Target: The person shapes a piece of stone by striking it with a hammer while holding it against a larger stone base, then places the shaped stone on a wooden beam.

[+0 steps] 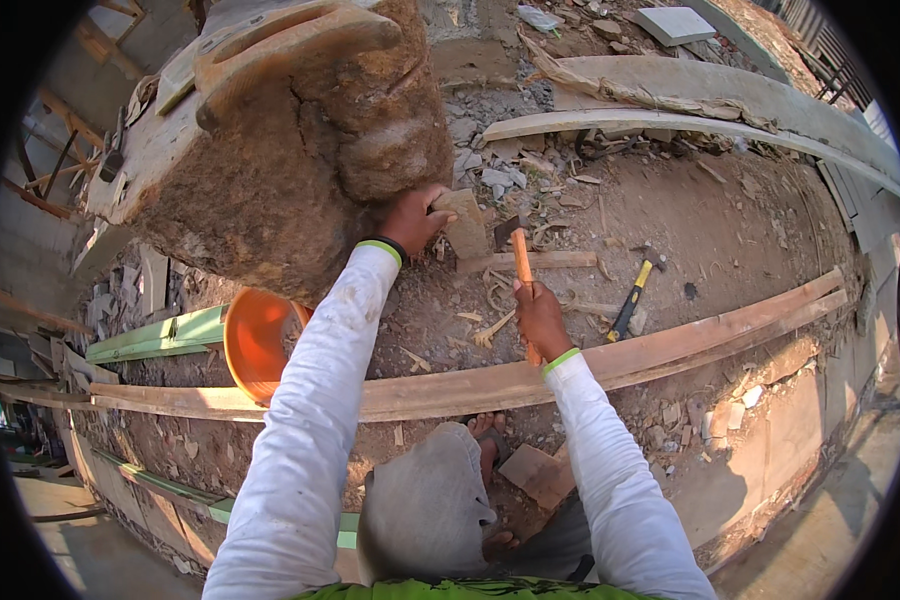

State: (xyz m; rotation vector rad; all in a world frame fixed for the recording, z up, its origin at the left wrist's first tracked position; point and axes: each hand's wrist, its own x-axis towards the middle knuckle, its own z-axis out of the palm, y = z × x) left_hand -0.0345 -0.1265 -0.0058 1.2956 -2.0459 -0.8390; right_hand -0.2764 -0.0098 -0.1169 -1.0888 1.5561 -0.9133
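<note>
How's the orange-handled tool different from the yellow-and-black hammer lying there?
The orange-handled tool is gripped in the right hand; the yellow-and-black hammer lies loose. The tool's handle is orange; the hammer's handle is yellow and black. Both have dark heads.

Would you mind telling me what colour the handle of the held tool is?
The handle is orange; it shows best in the head view.

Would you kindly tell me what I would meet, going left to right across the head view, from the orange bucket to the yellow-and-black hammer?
Orange bucket → left hand → tan block → orange-handled hand tool → yellow-and-black hammer.
</note>
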